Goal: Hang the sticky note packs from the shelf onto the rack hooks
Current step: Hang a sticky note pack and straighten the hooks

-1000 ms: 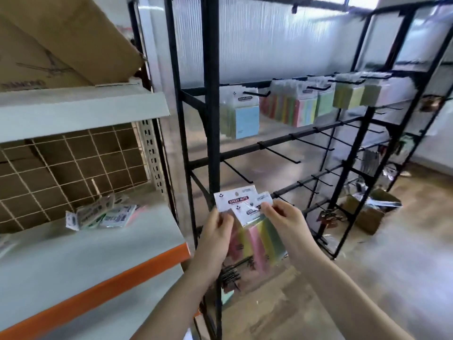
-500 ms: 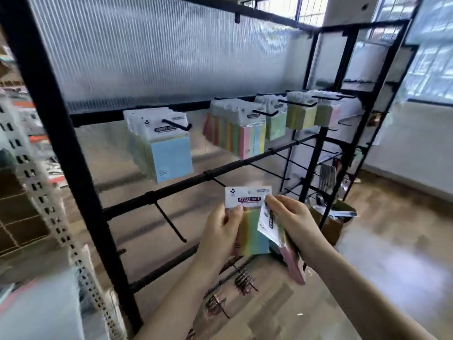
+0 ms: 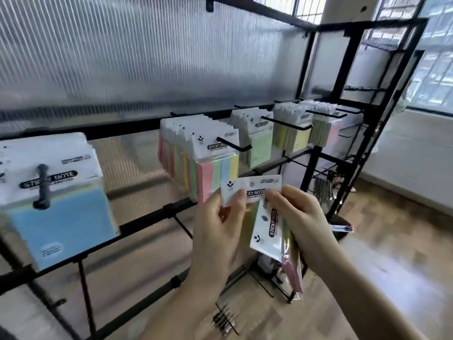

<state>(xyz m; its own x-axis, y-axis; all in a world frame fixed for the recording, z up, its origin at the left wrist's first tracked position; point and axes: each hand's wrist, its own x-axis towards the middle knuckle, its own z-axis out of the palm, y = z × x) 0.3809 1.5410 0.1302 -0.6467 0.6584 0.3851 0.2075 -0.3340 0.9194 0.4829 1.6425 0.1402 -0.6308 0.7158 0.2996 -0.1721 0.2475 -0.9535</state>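
Two sticky note packs in hand before the rack (image 3: 318, 153): upright pack (image 3: 250, 190) pinched at its header by left hand (image 3: 220, 231); tilted pack (image 3: 272, 231) pinched by right hand (image 3: 301, 217) (fingers curled on both). Best separated, header hole aligned with multicolour hook (image 3: 234, 146). Five loaded hooks visible

Both forearms rise from the near bottom edge, hands close together at centre. The left hand (image 3: 221, 231) shows its back, fingers curled, thumb pinching a card header. The right hand (image 3: 300, 217), just right of it, has fingers bent downward, gripping another pack edge-on.
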